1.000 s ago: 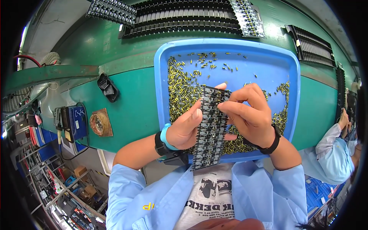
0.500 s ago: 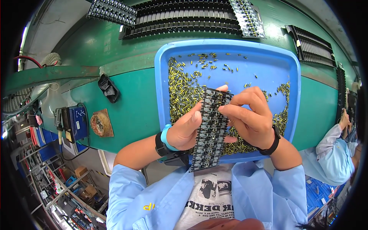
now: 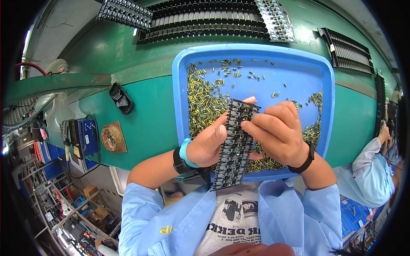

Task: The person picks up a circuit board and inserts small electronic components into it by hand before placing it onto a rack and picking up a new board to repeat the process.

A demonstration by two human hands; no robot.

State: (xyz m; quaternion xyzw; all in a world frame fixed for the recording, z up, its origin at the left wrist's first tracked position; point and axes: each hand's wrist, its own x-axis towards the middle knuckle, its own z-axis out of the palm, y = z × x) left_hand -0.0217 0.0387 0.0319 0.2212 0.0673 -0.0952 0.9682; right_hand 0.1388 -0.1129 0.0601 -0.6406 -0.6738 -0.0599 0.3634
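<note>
A green-topped metal workbench point(image 3: 141, 106) carried everything. A large, shallow blue plastic tray point(image 3: 299, 72) sat on it, its rounded rim just reaching the bench's near edge. At the far side lay long black slotted racks point(image 3: 205, 21) in rows, with two dark circuit panels point(image 3: 126, 13) dotted with pale parts resting beside and across them. Another black slotted rack point(image 3: 348, 53) lay off to the right. A small black clamp-like fixture point(image 3: 121, 99) stood left of the tray.

The long black circuit board strip point(image 3: 235, 145) is partly hidden by both hands; toward six o'clock, the blue plastic tray's point(image 3: 256, 55) near rim disappears behind them.
</note>
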